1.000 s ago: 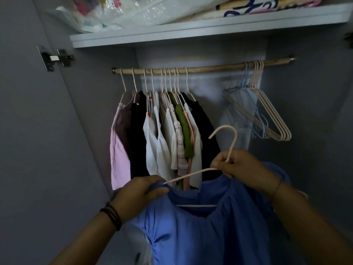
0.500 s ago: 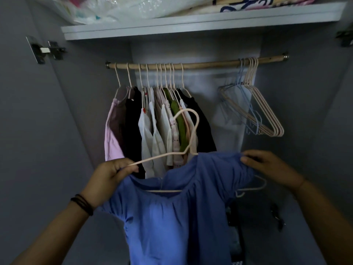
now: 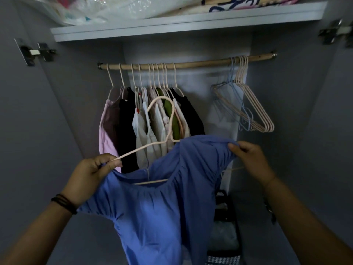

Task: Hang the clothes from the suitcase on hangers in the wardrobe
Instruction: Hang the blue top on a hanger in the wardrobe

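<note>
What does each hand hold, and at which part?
The left hand pinches the pink hanger at its left arm end; the right hand grips the blue top at its right shoulder.

The white wardrobe shelf (image 3: pixel 191 25) bears clear plastic bags (image 3: pixel 91 8) beside a printed fabric bundle (image 3: pixel 238 3).

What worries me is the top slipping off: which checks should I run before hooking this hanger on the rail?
1. Left hand grips the hanger end: ok.
2. Blue top seated on the hanger's left arm: not ok, that arm shows bare.
3. Top seated on the right arm: cannot tell, fabric covers it; right hand pinches the fabric there.
4. Hook upright, free of the top: ok.
5. Rail has a gap between hung clothes and empty hangers: ok.
</note>
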`<control>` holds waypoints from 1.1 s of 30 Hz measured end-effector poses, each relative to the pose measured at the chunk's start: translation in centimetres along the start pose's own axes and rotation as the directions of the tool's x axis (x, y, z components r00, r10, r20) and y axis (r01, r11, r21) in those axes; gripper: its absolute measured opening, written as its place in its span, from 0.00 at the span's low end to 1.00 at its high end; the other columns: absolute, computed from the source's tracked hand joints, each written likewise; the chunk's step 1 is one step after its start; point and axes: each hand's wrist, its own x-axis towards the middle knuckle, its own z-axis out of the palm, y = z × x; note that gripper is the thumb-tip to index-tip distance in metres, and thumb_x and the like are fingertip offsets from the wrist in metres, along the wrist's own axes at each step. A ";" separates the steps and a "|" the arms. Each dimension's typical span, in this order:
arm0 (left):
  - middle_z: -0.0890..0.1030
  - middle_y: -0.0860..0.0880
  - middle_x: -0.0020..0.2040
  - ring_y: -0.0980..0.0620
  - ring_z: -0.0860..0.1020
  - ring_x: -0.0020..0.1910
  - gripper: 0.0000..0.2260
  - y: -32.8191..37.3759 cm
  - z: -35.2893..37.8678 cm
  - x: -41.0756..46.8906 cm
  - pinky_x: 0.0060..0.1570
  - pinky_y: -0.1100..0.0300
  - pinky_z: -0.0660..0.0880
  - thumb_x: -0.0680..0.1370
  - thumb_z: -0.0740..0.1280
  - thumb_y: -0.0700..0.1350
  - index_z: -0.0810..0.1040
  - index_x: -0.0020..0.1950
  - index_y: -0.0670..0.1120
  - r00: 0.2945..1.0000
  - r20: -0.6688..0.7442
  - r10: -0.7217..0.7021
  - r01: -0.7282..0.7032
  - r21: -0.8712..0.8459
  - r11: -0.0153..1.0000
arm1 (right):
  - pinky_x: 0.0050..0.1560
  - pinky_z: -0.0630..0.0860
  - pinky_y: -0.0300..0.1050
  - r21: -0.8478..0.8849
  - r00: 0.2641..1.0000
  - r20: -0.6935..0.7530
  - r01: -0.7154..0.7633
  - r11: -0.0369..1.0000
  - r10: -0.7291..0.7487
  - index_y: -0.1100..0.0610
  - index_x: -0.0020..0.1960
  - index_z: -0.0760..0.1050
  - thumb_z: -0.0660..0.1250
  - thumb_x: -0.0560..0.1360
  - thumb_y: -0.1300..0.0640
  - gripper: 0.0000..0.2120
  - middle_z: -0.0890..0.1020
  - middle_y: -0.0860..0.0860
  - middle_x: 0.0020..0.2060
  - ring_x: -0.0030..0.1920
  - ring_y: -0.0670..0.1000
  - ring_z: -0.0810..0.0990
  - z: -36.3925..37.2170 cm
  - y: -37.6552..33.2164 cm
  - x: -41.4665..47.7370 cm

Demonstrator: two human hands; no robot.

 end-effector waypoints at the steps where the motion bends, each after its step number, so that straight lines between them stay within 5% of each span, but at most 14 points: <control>1: 0.83 0.58 0.38 0.69 0.77 0.38 0.06 -0.3 -0.3 -0.2 0.44 0.77 0.70 0.76 0.68 0.44 0.82 0.40 0.52 1.000 -0.009 -0.006 0.006 0.019 1.000 | 0.35 0.71 0.26 0.021 0.999 -0.047 0.002 1.000 -0.001 0.62 0.46 0.79 0.65 0.76 0.65 0.04 0.79 0.52 0.36 0.30 0.34 0.75 -0.1 0.1 0.1; 6: 0.82 0.61 0.36 0.68 0.76 0.37 0.14 -0.7 -1.7 -1.2 0.43 0.77 0.71 0.75 0.66 0.36 0.80 0.42 0.56 0.995 -0.071 -0.063 0.064 0.003 0.998 | 0.37 0.71 0.25 -0.002 0.975 -0.223 -0.003 1.000 0.002 0.61 0.53 0.77 0.64 0.75 0.67 0.07 0.80 0.34 0.28 0.31 0.32 0.75 -2.7 1.2 0.8; 12: 0.81 0.68 0.37 0.73 0.76 0.38 0.15 0.3 -2.2 -1.3 0.42 0.80 0.69 0.75 0.67 0.37 0.83 0.36 0.55 0.983 -0.154 -0.097 0.100 0.012 0.995 | 0.36 0.71 0.23 0.016 0.972 -0.234 0.002 1.000 0.002 0.60 0.48 0.77 0.64 0.76 0.68 0.06 0.79 0.32 0.27 0.30 0.31 0.75 -4.9 2.4 0.0; 16: 0.81 0.69 0.35 0.74 0.76 0.38 0.16 0.9 -1.8 -1.2 0.42 0.80 0.69 0.75 0.68 0.36 0.82 0.37 0.57 0.971 -0.223 -0.088 0.086 -0.017 0.996 | 0.42 0.74 0.25 -0.008 0.995 0.079 -0.052 0.999 0.053 0.46 0.40 0.83 0.75 0.66 0.47 0.06 0.83 0.36 0.36 0.38 0.34 0.79 -5.8 2.8 -1.1; 18: 0.82 0.67 0.36 0.74 0.76 0.39 0.19 1.2 -1.4 -1.3 0.43 0.80 0.69 0.74 0.68 0.37 0.83 0.35 0.62 0.979 -0.191 -0.075 0.070 -0.030 0.997 | 0.49 0.74 0.27 -0.025 0.978 0.209 -0.014 1.000 0.019 0.37 0.47 0.81 0.78 0.59 0.51 0.19 0.83 0.34 0.45 0.47 0.33 0.79 -6.5 1.9 -1.1; 20: 0.81 0.69 0.37 0.75 0.76 0.40 0.18 1.7 -0.8 -1.2 0.45 0.80 0.69 0.74 0.67 0.37 0.83 0.34 0.60 0.987 -0.151 -0.054 0.054 -0.010 0.999 | 0.53 0.71 0.26 0.022 0.969 0.241 0.053 0.998 -0.057 0.43 0.59 0.77 0.76 0.65 0.55 0.24 0.81 0.36 0.54 0.55 0.32 0.76 -6.3 -0.3 -0.6; 22: 0.81 0.70 0.38 0.74 0.76 0.41 0.17 2.1 -0.2 -1.1 0.46 0.80 0.68 0.74 0.67 0.35 0.81 0.37 0.58 0.991 -0.129 -0.029 0.030 0.004 1.000 | 0.54 0.69 0.23 -0.012 0.948 0.312 0.077 0.997 -0.070 0.53 0.64 0.73 0.64 0.76 0.58 0.16 0.78 0.41 0.58 0.56 0.31 0.75 -4.5 -2.6 0.0; 25: 0.81 0.69 0.40 0.72 0.77 0.42 0.15 2.2 0.3 -0.8 0.46 0.79 0.69 0.74 0.67 0.38 0.82 0.36 0.58 0.993 -0.117 -0.010 0.010 0.000 1.000 | 0.54 0.70 0.27 -0.219 0.893 0.451 0.094 0.971 0.016 0.52 0.59 0.76 0.58 0.79 0.54 0.12 0.79 0.45 0.54 0.54 0.38 0.76 -0.9 -3.7 0.5; 28: 0.81 0.69 0.40 0.73 0.77 0.42 0.10 2.0 0.3 -0.8 0.47 0.80 0.69 0.75 0.67 0.35 0.82 0.41 0.49 0.991 -0.134 -0.028 0.028 0.000 1.000 | 0.48 0.72 0.35 -0.250 0.863 0.501 0.070 0.966 0.067 0.46 0.43 0.81 0.61 0.75 0.46 0.11 0.82 0.42 0.40 0.44 0.40 0.78 0.3 -3.1 0.1; 33: 0.81 0.69 0.39 0.73 0.77 0.41 0.12 2.5 0.5 -0.9 0.47 0.79 0.69 0.75 0.67 0.37 0.81 0.40 0.53 0.993 -0.110 -0.040 0.041 0.002 0.999 | 0.40 0.69 0.29 -0.117 0.900 0.424 0.165 0.979 -0.101 0.47 0.35 0.77 0.65 0.76 0.60 0.14 0.79 0.36 0.29 0.35 0.34 0.75 1.1 -2.9 -0.8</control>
